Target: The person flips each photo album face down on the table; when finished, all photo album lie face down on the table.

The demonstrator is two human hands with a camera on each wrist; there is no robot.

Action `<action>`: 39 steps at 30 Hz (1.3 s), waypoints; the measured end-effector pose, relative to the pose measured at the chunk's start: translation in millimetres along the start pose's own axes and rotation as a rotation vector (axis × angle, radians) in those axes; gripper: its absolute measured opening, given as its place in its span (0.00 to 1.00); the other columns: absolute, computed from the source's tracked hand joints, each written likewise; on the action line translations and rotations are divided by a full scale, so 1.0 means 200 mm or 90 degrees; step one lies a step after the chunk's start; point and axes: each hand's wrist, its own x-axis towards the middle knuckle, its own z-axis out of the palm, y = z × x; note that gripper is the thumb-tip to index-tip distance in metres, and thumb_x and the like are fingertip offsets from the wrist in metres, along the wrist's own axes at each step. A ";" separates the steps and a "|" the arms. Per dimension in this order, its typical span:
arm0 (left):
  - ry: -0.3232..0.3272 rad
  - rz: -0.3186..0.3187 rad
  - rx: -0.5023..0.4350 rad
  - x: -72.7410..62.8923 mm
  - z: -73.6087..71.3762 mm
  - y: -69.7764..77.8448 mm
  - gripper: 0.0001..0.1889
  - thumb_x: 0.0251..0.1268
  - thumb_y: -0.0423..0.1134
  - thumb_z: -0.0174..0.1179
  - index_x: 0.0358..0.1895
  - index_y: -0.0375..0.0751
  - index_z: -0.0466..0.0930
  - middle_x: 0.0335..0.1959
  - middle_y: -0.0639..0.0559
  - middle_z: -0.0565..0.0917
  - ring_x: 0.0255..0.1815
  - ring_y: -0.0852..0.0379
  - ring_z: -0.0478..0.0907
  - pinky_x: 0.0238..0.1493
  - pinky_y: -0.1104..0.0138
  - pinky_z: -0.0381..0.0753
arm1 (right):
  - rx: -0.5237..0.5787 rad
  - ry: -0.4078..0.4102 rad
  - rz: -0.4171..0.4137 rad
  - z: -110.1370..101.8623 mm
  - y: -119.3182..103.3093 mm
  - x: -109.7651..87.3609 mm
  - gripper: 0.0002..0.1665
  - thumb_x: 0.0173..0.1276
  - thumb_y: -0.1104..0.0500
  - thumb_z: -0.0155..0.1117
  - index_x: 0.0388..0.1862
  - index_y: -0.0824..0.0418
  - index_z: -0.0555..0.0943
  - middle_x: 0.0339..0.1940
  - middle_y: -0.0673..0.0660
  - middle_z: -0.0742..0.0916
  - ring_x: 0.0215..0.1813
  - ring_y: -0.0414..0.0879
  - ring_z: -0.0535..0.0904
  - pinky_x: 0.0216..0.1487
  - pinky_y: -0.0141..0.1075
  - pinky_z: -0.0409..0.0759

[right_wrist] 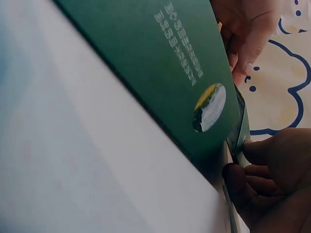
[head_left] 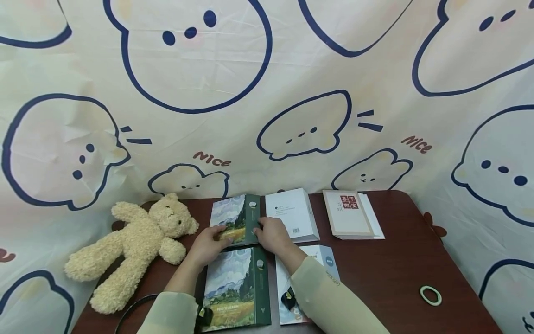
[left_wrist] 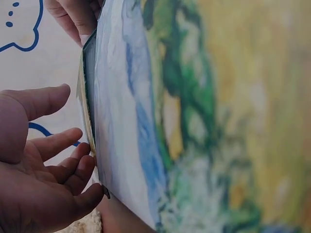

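A photo album [head_left: 230,211] with a painted landscape cover and green spine lies at the back of the table, between both hands. My left hand [head_left: 206,243] rests at its lower left corner, with loosely spread fingers [left_wrist: 60,143] against the edge in the left wrist view. At the green spine, my right hand [head_left: 274,235] pinches the edge between curled fingers and thumb; in the right wrist view that hand [right_wrist: 279,177] is partly dark. A matching second album [head_left: 231,283] lies below, nearer me. Its cover is blurred and close in the left wrist view.
Right of the albums lie a thick white book [head_left: 289,213], a cream book [head_left: 348,213] with a red stamp, and a pale book [head_left: 319,255] partly under my right forearm. A teddy bear [head_left: 139,250] lies left; a light green ring [head_left: 430,295] lies at right.
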 end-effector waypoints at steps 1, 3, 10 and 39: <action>0.001 0.000 0.001 0.00 0.00 0.00 0.30 0.75 0.44 0.64 0.75 0.35 0.71 0.73 0.31 0.71 0.72 0.32 0.68 0.61 0.41 0.76 | -0.007 0.000 0.002 0.00 0.00 0.00 0.26 0.78 0.52 0.63 0.68 0.65 0.81 0.62 0.62 0.86 0.64 0.55 0.82 0.61 0.49 0.82; 0.002 0.002 0.006 0.00 0.00 -0.01 0.30 0.75 0.43 0.64 0.75 0.35 0.71 0.73 0.31 0.71 0.71 0.32 0.69 0.61 0.42 0.76 | -0.017 0.000 0.003 0.00 -0.01 0.00 0.25 0.78 0.51 0.64 0.66 0.64 0.82 0.61 0.61 0.87 0.63 0.55 0.83 0.60 0.49 0.83; 0.002 0.002 0.020 0.02 -0.02 -0.03 0.31 0.74 0.43 0.65 0.75 0.34 0.71 0.74 0.32 0.69 0.75 0.31 0.64 0.67 0.38 0.70 | -0.016 0.008 0.010 -0.02 0.00 0.00 0.24 0.75 0.50 0.69 0.64 0.60 0.85 0.59 0.58 0.88 0.62 0.54 0.84 0.57 0.48 0.84; 0.013 0.065 -0.015 0.01 0.09 0.10 0.31 0.72 0.41 0.66 0.75 0.37 0.72 0.73 0.34 0.72 0.72 0.33 0.70 0.62 0.41 0.76 | 0.220 -0.088 -0.020 -0.17 0.11 -0.04 0.30 0.75 0.54 0.68 0.72 0.65 0.77 0.61 0.60 0.87 0.39 0.43 0.90 0.37 0.36 0.87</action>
